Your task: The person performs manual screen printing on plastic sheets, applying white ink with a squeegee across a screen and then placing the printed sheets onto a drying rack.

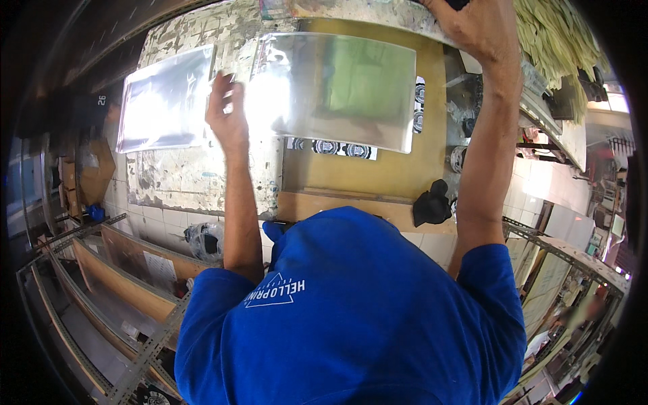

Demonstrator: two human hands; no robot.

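A clear plastic sheet (374, 94) lies over a tan board, with a printed strip of round black-and-white designs (329, 148) partly under its near edge. Left of it, a second glossy sheet (165, 101) rests on the paint-stained table (202, 177), bright with glare. My left hand (227, 115) is over the gap between the sheets, near the left sheet's right edge. Its fingers are loosely bent and apart, with nothing visible in them. At the far right, my right hand (476, 27) is closed around something dark, cut off by the picture's top edge.
A paint-stained bar (364, 19) runs along the far side. A crumpled black cloth (432, 204) sits at the tan board's near right corner. Yellowish strips (557, 40) hang at the far right. Shelving racks (121, 270) stand at the near left.
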